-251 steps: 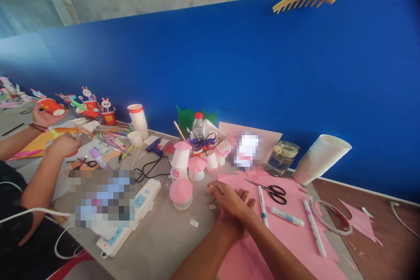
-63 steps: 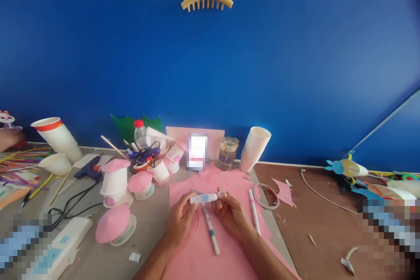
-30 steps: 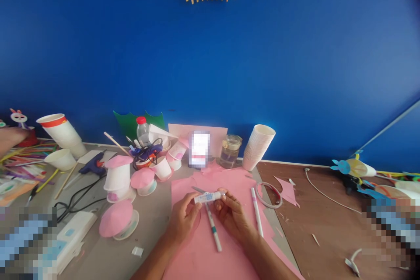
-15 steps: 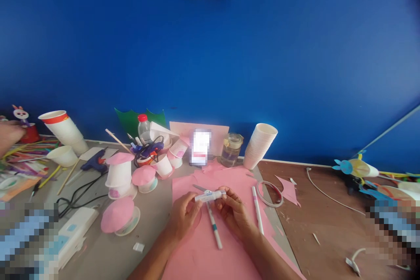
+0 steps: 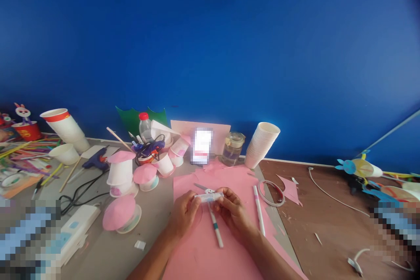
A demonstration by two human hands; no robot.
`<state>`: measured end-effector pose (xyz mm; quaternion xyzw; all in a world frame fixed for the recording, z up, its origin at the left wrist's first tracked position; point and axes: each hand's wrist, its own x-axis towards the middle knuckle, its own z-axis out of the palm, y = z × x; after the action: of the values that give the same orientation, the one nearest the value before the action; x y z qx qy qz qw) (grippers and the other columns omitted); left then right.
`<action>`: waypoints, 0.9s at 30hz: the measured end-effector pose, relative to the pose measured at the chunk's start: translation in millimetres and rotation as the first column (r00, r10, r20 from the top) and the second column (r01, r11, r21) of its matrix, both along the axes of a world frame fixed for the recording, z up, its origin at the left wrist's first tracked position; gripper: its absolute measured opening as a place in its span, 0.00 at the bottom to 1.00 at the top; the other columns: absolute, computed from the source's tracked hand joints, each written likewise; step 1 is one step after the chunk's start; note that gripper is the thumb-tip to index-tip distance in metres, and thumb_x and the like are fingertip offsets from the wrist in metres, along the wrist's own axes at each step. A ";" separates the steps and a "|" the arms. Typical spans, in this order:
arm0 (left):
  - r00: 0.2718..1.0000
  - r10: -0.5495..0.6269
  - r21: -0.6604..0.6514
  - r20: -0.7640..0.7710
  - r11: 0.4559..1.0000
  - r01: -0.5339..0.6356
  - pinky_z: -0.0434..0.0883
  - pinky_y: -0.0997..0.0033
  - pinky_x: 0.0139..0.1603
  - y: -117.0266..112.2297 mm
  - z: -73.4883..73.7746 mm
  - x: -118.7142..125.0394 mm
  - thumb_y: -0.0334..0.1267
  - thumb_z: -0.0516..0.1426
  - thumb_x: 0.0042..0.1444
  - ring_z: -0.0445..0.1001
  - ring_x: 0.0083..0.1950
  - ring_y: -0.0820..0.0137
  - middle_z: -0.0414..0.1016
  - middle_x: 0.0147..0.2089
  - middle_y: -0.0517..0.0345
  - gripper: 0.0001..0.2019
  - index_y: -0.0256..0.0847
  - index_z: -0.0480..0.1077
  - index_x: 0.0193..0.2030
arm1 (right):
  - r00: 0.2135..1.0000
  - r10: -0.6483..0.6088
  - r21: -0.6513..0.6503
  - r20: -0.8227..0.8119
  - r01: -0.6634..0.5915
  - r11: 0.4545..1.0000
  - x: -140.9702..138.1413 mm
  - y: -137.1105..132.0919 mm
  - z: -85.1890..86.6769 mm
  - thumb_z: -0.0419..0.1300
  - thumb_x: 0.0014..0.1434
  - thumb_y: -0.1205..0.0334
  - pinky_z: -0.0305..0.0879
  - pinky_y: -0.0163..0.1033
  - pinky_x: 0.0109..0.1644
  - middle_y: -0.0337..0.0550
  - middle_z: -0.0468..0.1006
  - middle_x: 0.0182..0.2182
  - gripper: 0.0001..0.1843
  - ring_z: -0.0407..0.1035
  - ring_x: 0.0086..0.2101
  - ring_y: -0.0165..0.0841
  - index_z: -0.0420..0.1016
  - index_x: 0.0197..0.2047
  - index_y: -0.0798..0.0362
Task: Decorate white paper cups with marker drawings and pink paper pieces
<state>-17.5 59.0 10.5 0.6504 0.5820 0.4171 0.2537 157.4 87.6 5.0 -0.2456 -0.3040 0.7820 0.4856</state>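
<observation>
Both my hands hold a small white glue tube (image 5: 208, 197) crosswise above a pink paper sheet (image 5: 203, 253). My left hand (image 5: 184, 215) grips its left end with closed fingers. My right hand (image 5: 233, 213) pinches its right end, where the cap is. Under the hands lies a white marker with a teal band (image 5: 216, 229), and scissor blades (image 5: 200, 187) poke out just behind the tube. A second white pen (image 5: 259, 210) lies on the sheet to the right.
Left of the sheet stand pink-topped paper cups (image 5: 120, 169), a glue gun (image 5: 95, 162), a power strip (image 5: 77, 232) and black cables. A cup stack (image 5: 261, 144), a glass jar (image 5: 232, 148) and a tape ring (image 5: 269, 192) sit behind and right. A blue wall closes the back.
8.4 s ago my hands lay stacked on the table; since then they took up the glue tube. Over the last second they stay on it, barely moving. The person's hand at far left is gone.
</observation>
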 end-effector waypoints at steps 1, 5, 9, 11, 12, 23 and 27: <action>1.000 -0.011 -0.007 0.007 1.000 0.011 0.59 0.76 0.27 -0.6 1.3 0.5 0.48 0.45 0.61 0.61 0.25 0.74 0.61 0.22 0.65 0.18 0.41 0.60 0.25 | 1.000 -0.003 -0.003 -0.009 0.003 1.000 -0.1 0.4 -0.5 0.69 0.49 0.62 0.62 0.31 0.31 0.36 0.73 0.23 0.10 0.66 0.25 0.26 0.73 0.34 0.53; 0.997 -0.065 -0.015 0.029 0.998 0.065 0.64 0.75 0.32 -2.0 5.7 2.5 0.46 0.47 0.61 0.67 0.30 0.71 0.69 0.28 0.62 0.14 0.41 0.65 0.32 | 0.999 -0.029 -0.020 -0.043 0.028 0.999 0.5 3.0 -0.3 0.70 0.48 0.63 0.62 0.30 0.32 0.35 0.72 0.23 0.11 0.65 0.25 0.25 0.74 0.34 0.53; 0.992 -0.116 -0.011 0.052 0.993 0.116 0.68 0.72 0.39 -1.0 6.1 3.6 0.45 0.49 0.60 0.71 0.36 0.67 0.74 0.34 0.57 0.12 0.41 0.68 0.38 | 0.999 -0.041 -0.029 -0.023 0.040 0.999 1.6 4.8 0.5 0.71 0.46 0.62 0.62 0.30 0.31 0.35 0.72 0.24 0.12 0.65 0.25 0.25 0.75 0.33 0.54; 0.990 -0.125 -0.018 0.062 0.992 0.126 0.69 0.70 0.41 -0.4 4.8 3.6 0.45 0.49 0.60 0.72 0.38 0.66 0.74 0.37 0.55 0.11 0.41 0.68 0.39 | 0.999 -0.053 -0.031 0.003 0.054 0.998 1.7 4.9 0.1 0.71 0.45 0.62 0.63 0.31 0.31 0.36 0.73 0.27 0.11 0.65 0.25 0.25 0.75 0.32 0.54; 0.990 -0.126 -0.020 0.064 0.992 0.127 0.69 0.70 0.42 -0.3 3.8 3.5 0.44 0.49 0.60 0.72 0.39 0.66 0.75 0.38 0.54 0.11 0.41 0.68 0.39 | 0.998 -0.059 -0.033 0.014 0.059 0.998 1.7 4.8 -0.2 0.71 0.45 0.63 0.63 0.31 0.31 0.37 0.74 0.29 0.11 0.65 0.25 0.24 0.76 0.32 0.54; 0.984 -0.109 0.124 -0.140 0.984 0.127 0.59 0.54 0.63 -0.6 -11.2 3.0 0.37 0.50 0.60 0.74 0.43 0.65 0.77 0.37 0.56 0.07 0.43 0.68 0.40 | 0.995 -0.078 0.032 0.062 0.076 0.997 -1.6 1.3 0.6 0.70 0.48 0.58 0.63 0.32 0.32 0.35 0.72 0.21 0.12 0.65 0.24 0.26 0.73 0.30 0.53; 0.976 -0.120 0.149 -0.180 0.978 0.148 0.56 0.52 0.65 -2.4 -11.2 2.9 0.38 0.48 0.62 0.75 0.38 0.67 0.76 0.34 0.58 0.08 0.43 0.67 0.39 | 0.992 -0.100 0.095 0.080 0.092 0.991 -5.3 -3.1 1.7 0.69 0.50 0.55 0.61 0.32 0.32 0.35 0.73 0.21 0.12 0.66 0.25 0.27 0.72 0.31 0.53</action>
<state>-14.7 56.5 -0.7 0.7399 0.5205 0.3876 0.1773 152.1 84.5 6.7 -0.2705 -0.3473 0.7319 0.5201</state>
